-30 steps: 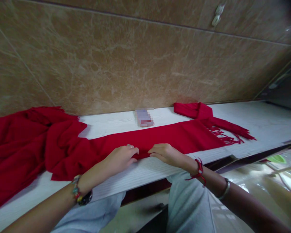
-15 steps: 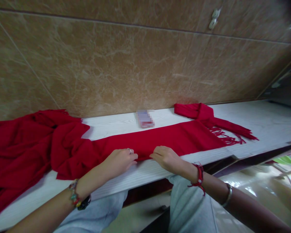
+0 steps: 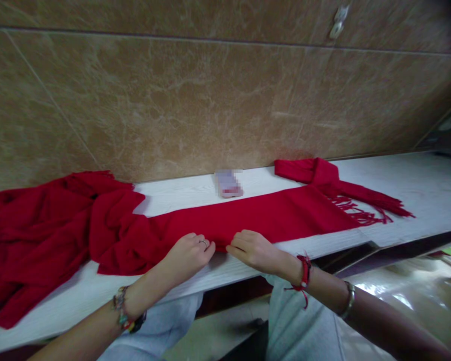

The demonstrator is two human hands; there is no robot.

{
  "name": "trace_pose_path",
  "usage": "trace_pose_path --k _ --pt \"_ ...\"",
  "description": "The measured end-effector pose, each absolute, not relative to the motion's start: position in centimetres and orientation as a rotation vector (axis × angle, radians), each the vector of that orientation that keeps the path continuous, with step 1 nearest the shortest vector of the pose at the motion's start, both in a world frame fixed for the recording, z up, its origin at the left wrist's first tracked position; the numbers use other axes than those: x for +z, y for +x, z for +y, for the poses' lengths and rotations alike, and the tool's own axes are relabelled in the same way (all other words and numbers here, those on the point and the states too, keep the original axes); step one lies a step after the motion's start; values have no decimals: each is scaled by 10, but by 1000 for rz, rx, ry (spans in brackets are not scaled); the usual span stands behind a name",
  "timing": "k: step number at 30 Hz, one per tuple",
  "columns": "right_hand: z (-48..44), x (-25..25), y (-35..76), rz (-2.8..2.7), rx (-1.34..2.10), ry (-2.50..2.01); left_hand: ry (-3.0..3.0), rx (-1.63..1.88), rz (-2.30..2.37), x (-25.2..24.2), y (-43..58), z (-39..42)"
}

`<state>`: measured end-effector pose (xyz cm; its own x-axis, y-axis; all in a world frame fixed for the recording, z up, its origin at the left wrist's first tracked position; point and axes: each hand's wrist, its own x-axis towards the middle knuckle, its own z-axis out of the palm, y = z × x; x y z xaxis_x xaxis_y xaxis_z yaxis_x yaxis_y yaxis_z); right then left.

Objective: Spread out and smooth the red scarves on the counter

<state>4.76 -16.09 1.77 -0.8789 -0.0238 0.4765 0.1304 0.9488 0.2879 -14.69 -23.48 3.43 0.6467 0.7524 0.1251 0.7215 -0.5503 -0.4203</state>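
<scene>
A long red scarf [image 3: 270, 215] lies stretched along a white shelf [image 3: 195, 193], its fringed end [image 3: 361, 210] at the right and a bunched heap [image 3: 41, 235] at the left. My left hand [image 3: 188, 253] and my right hand [image 3: 253, 248] sit side by side at the scarf's near edge in the middle. The fingers of both are curled and pinch the red cloth there. A ring shows on my left hand, and bracelets ring both wrists.
A small blurred box [image 3: 228, 183] stands on the shelf behind the scarf, against the brown tiled wall [image 3: 210, 100]. The shelf's front edge runs just under my hands. My knees in light trousers [image 3: 296, 321] are below it.
The view has shifted a little; my hands stay at the scarf's near edge, fingertips drawn slightly closer together on the cloth.
</scene>
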Motion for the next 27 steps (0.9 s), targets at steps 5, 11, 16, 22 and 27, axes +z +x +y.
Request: trace_pose_path --k 5,11,16,22,27 --pt "-160 16 50 -2636 -438 -73 -2498 38 -1188 34 -147 -238" --pt "-161 18 51 -2690 -410 -69 -2934 -120 -1254 50 -159 -226" --pt "-161 18 52 -2713 -346 -72 -2755 -5 -1457 55 -171 -208" --pt "-159 15 52 -2687 -280 -55 -2977 -51 -1280 52 -160 -200" --pt "-159 14 54 -2665 -230 -50 -2623 186 -1819 41 -177 -184"
